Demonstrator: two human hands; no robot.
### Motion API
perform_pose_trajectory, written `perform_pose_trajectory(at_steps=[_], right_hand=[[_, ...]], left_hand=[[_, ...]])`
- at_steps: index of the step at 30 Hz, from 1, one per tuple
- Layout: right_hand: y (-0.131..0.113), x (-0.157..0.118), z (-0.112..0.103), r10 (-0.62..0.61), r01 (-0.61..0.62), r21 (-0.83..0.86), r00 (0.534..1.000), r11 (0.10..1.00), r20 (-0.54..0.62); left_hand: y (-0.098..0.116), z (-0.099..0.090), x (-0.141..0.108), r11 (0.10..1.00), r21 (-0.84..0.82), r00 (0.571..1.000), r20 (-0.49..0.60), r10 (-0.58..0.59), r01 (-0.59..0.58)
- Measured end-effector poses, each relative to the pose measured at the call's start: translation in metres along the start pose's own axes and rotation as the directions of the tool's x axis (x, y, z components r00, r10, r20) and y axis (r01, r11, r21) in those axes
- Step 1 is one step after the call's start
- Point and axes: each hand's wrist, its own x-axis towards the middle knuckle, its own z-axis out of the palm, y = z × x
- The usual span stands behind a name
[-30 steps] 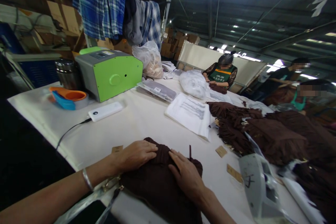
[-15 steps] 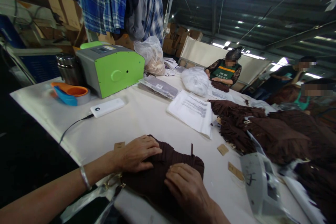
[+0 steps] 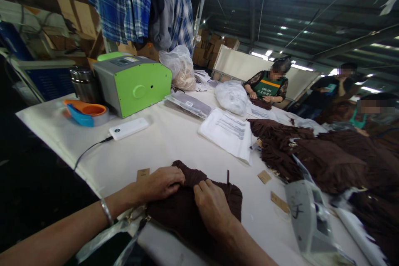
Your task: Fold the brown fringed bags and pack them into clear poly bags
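Under both hands [image 3: 187, 195], half-hidden brown garment [image 3: 187, 216]

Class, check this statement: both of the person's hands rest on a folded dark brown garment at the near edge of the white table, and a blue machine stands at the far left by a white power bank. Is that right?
Not quite. The machine is green and grey, not blue, as the head view shows. The rest holds: the left hand and right hand rest on the dark brown garment at the near edge of the white table, and the white power bank lies by the machine.

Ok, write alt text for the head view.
Both hands, left hand and right hand, press on a folded brown garment at a white table. Behind sit a green machine, a power bank and more brown clothes.
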Motion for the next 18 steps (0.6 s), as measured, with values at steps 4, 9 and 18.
perform_pose_trajectory(at_steps=[4,9,18], right_hand=[[0.011,-0.009,0.001,-0.008,0.035,0.161,0.987,0.986,-0.162],[0.022,-0.031,-0.003,-0.098,0.206,0.38,0.954,0.902,-0.284],[0.003,-0.064,-0.015,-0.174,0.268,0.384,0.95,0.883,-0.26]], left_hand=[[0.004,-0.008,-0.004,0.998,-0.047,0.999,0.013,0.035,-0.034],[0.013,-0.029,0.008,0.998,-0.052,0.999,0.047,-0.025,0.028],[0.019,-0.012,0.042,0.997,0.041,0.969,0.239,0.057,-0.069]])
